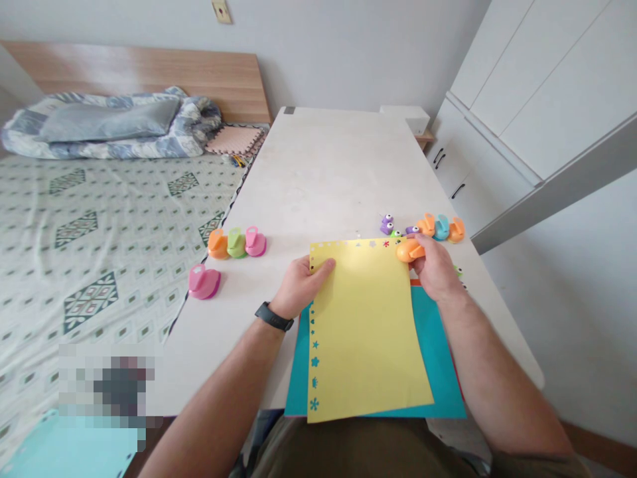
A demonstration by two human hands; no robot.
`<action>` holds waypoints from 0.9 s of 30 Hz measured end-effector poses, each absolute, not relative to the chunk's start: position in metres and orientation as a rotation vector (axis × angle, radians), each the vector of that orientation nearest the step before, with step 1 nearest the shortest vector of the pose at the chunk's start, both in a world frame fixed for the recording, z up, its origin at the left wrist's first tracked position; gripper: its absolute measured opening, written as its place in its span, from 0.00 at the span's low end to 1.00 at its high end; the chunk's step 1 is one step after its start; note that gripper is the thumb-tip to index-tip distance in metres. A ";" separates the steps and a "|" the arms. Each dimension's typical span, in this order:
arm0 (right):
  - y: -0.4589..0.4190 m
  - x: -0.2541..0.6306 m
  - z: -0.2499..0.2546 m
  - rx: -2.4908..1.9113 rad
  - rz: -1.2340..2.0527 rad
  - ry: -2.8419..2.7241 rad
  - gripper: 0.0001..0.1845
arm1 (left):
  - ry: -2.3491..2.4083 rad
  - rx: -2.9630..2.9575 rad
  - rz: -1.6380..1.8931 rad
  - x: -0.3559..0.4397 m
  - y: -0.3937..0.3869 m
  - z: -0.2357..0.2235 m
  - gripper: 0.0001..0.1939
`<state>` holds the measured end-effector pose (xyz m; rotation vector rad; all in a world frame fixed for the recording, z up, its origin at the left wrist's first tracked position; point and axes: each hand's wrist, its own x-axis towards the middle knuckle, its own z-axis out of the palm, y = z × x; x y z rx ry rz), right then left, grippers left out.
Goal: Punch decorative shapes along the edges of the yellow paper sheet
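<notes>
A sheet of yellow paper (365,325) has small shapes cut along its left and top edges. My left hand (306,282) grips its left edge, thumb on top and fingers hidden underneath. At the top right corner, my right hand (435,265) is closed around an orange craft punch (411,251), which sits over the paper's edge. Under the yellow sheet lies teal paper (432,345), with a bit of red-orange paper (415,283) showing. Just beyond my right hand stand small purple punches (387,227) and larger orange and blue punches (440,228).
Orange, green and pink punches (236,243) stand at the left of the white table (318,172), with another pink punch (204,281) nearer me. A bed (124,219) adjoins the table on the left. White cabinets (497,133) and a white box (405,118) are at the right.
</notes>
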<state>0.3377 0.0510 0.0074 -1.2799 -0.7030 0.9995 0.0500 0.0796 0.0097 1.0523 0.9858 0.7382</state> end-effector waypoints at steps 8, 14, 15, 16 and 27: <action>0.050 0.337 0.008 -1.269 0.999 -0.700 0.18 | 0.991 1.061 0.745 0.050 0.079 0.012 0.29; 0.051 0.337 0.008 -1.278 0.986 -0.739 0.19 | 1.005 1.062 0.758 0.051 0.077 0.013 0.29; 0.051 0.337 0.008 -1.280 0.978 -0.742 0.20 | 0.999 1.065 0.762 0.050 0.077 0.013 0.29; 0.051 0.337 0.008 -1.281 0.973 -0.744 0.20 | 0.994 1.069 0.764 0.050 0.077 0.012 0.29; 0.052 0.337 0.010 -1.276 0.945 -0.730 0.19 | 0.992 1.119 0.766 0.049 0.079 0.014 0.30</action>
